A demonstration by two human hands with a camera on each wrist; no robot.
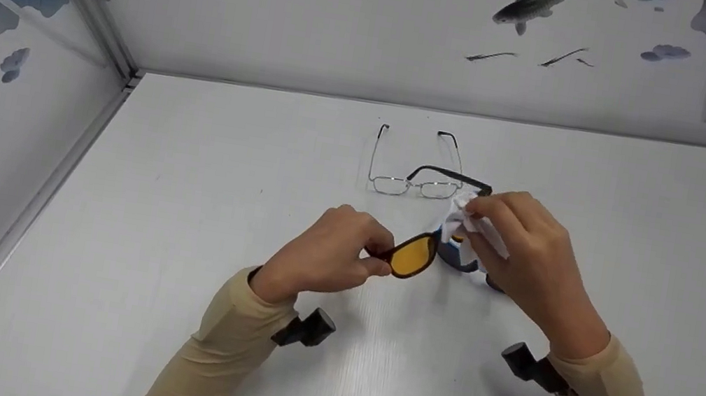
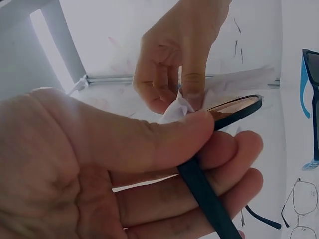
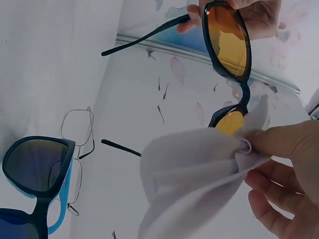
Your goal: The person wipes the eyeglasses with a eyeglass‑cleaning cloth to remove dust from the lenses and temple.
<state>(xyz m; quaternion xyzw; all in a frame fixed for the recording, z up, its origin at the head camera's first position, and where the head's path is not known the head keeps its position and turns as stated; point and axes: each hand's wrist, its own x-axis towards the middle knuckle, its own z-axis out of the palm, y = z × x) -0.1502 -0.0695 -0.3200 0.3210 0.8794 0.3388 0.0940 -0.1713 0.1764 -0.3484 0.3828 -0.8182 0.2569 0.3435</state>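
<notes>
My left hand [image 1: 337,252] pinches a pair of yellow-lensed, black-framed sunglasses [image 1: 413,256] between thumb and fingers, near the hinge of one side. One dark temple runs down across the fingers in the left wrist view. A white cloth [image 3: 199,174] is pinched between thumb and fingers of my right hand [image 1: 532,255]. In the right wrist view the cloth covers part of the second yellow lens [image 3: 230,121], while the first lens [image 3: 227,42] shows bare. The far temple [image 1: 449,173] reaches out over the table.
Behind the hands, thin metal-framed eyeglasses [image 1: 390,185] lie on the white table [image 1: 225,156] with temples pointing back. Black-and-blue sunglasses [image 3: 37,167] lie beneath the right hand, partly hidden in the head view. Printed panels [image 1: 350,35] wall the table at the back and left.
</notes>
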